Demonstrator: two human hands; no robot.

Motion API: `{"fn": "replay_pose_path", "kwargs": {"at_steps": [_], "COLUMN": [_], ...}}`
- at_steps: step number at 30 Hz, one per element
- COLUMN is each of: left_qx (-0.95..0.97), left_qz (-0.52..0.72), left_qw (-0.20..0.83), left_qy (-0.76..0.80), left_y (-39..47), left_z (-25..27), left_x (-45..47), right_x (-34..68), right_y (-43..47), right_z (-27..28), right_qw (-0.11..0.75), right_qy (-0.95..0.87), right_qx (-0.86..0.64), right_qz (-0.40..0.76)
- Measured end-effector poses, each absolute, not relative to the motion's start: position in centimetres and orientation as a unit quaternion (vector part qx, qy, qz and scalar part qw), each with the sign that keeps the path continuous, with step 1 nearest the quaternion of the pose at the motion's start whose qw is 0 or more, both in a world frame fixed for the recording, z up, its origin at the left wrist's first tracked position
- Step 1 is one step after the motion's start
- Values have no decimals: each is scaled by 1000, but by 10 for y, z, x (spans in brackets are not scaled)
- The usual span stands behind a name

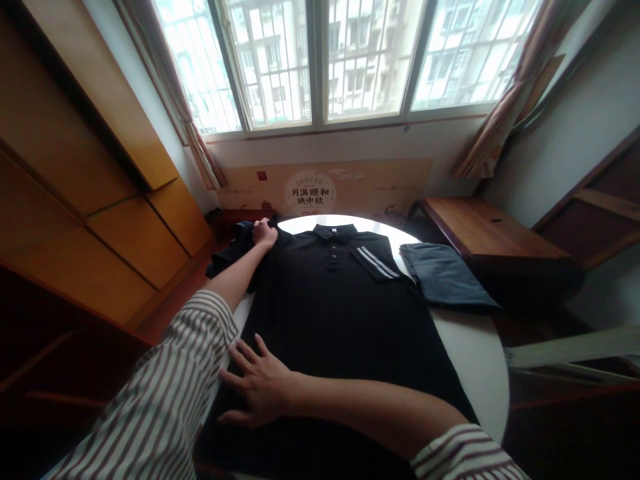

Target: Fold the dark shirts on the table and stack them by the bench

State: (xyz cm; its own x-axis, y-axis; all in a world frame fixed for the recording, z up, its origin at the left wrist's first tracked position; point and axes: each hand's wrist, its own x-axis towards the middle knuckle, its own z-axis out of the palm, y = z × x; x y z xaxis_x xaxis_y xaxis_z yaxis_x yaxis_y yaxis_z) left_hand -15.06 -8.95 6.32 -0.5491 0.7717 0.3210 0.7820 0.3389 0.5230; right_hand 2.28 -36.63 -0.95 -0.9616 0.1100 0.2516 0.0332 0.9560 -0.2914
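A black polo shirt (325, 320) lies spread out, collar toward the window, on a white round table (483, 353). The sleeve on the right is folded inward over the chest and shows two white stripes. At the far left shoulder, my left hand (265, 233) is closed with dark cloth of the shirt in its fingers; the fingertips are partly hidden. My right hand (261, 385) rests flat, fingers spread, on the shirt's lower left part. My right arm crosses over the lower body of the shirt.
Folded dark blue-grey trousers or similar cloth (447, 277) lie at the table's right edge. More dark clothing (230, 253) is bunched at the left edge. A wooden desk (493, 230) stands right of the table, cabinets (140, 247) stand left, and a barred window is behind.
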Motion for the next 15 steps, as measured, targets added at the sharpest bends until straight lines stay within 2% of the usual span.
{"fn": "replay_pose_path", "kwargs": {"at_steps": [4,7,10,15], "left_qx": [-653,-687,-661,-621], "left_qz": [-167,-76,-70,-127], "left_qw": [82,51,14,-12], "left_qy": [-734,-721,-747,-773], "left_y": [-116,-125,-112,-65], "left_z": [39,18,14,39], "left_x": [-116,-95,-91,-122], "right_x": [22,20,20,21], "right_y": [-365,-365,-366,-367], "right_z": [-10,-11,-11,-12], "right_qw": [140,150,162,177], "right_qy": [-978,-977,-975,-975], "right_qx": [-34,-33,-32,-35], "right_qz": [148,148,145,127]}}
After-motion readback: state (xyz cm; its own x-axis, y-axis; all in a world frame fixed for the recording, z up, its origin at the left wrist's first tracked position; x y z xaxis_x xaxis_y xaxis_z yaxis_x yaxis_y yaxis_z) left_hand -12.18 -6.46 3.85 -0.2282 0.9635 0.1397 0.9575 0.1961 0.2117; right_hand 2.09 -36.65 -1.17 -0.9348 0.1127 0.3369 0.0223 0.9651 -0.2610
